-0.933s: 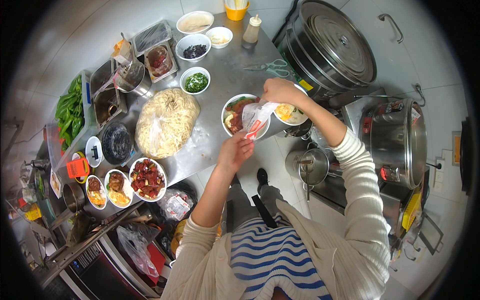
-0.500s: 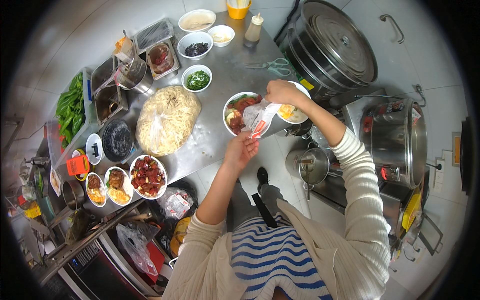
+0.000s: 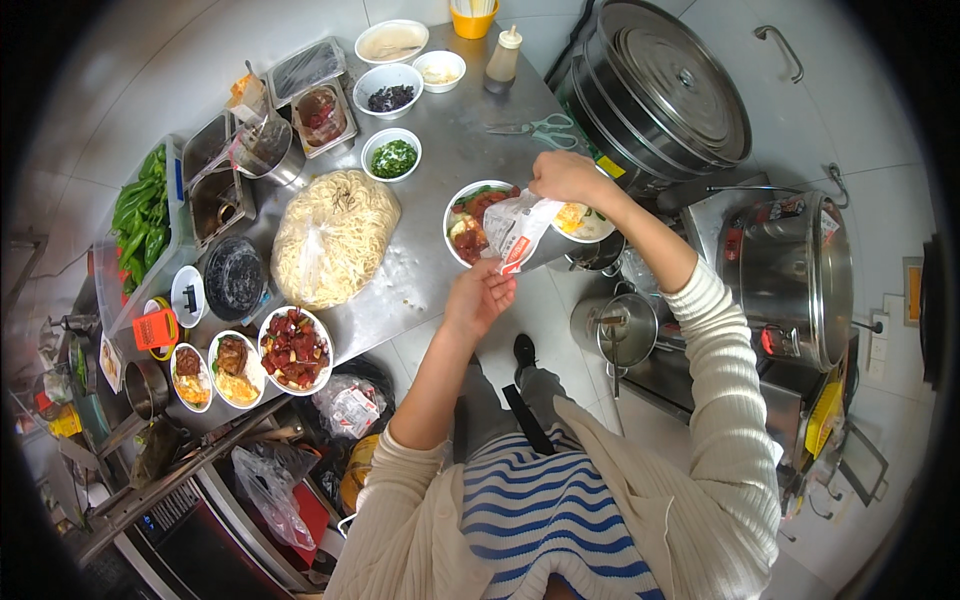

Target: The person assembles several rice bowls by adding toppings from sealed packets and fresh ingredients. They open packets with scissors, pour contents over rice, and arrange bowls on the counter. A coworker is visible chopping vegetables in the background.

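**A:** What are the hands doing?

**B:** Both hold one small white and red packet (image 3: 518,232), tilted over the near rim of a white bowl (image 3: 462,232) of red and green food. The right hand (image 3: 562,176) pinches the packet's upper end with its fingers closed on it. The left hand (image 3: 480,296) comes up from below, fingers curled round the lower corner. A second bowl with something yellow (image 3: 585,222) sits just beside, partly hidden by the packet.

**B:** To do this well, I'd judge the packet's mouth should stay over the bowl's middle, with the lower hand steadying while the upper one does the work, so nothing spills onto the steel.

**A:** And the surface?

**B:** A long steel surface (image 3: 455,150), crowded. A big clear bag of pale noodles (image 3: 332,235) lies left of the bowl. Beyond it, a small bowl of chopped greens (image 3: 391,156), a bowl of something dark (image 3: 389,95), and scissors (image 3: 532,126). At the far left, a tub of green peppers (image 3: 138,215); nearer, a bowl of diced red food (image 3: 294,348).

**A:** The room?

**B:** A cramped kitchen. A huge lidded steel pot (image 3: 665,85) stands right of the surface, a steel urn (image 3: 800,275) nearer. The floor is pale tile.
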A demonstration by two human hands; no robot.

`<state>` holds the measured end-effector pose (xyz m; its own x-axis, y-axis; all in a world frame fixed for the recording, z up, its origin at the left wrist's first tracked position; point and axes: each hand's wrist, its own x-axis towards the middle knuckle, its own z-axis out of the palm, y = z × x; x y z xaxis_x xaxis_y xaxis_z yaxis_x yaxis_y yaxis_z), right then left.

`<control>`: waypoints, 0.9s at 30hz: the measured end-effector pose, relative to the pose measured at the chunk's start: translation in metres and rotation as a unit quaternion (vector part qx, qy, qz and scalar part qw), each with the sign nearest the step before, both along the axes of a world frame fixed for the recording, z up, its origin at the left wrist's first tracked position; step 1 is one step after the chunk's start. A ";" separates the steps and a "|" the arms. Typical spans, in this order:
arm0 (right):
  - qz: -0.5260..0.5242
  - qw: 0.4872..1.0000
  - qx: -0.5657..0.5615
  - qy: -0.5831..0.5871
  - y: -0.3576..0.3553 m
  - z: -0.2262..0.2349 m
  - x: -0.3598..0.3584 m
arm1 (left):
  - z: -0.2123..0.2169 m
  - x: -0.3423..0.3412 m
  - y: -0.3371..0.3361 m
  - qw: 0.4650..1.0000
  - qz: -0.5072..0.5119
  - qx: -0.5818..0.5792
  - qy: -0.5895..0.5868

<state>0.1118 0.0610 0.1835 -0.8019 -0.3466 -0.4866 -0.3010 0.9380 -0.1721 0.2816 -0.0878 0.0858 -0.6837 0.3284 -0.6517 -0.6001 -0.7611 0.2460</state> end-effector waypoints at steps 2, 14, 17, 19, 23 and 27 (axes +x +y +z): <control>0.000 1.000 -0.001 0.001 -0.001 0.004 0.003 | 0.003 0.003 0.000 1.000 -0.003 0.005 0.011; -0.059 0.965 -0.243 0.078 0.087 0.016 0.073 | 0.021 0.023 0.020 0.918 -0.091 -0.328 0.204; -0.017 0.921 -0.362 0.146 0.104 0.004 0.096 | 0.017 0.037 0.032 0.862 -0.038 -0.437 0.256; 0.029 0.893 -0.413 0.178 0.108 -0.006 0.108 | 0.013 0.050 0.035 0.780 0.021 -0.548 0.300; 0.193 0.829 -0.448 0.272 0.094 -0.026 0.112 | -0.002 0.092 0.030 0.604 0.113 -0.725 0.311; 0.294 0.811 -0.452 0.225 0.056 -0.047 0.123 | -0.045 0.148 0.014 0.496 0.201 -0.814 0.226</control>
<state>0.2346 0.1167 0.1363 -0.3941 -0.7862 0.4761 -0.8739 0.1602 -0.4589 0.4295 -0.0742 0.0408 -0.6775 -0.6043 0.4193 -0.0847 0.6304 0.7716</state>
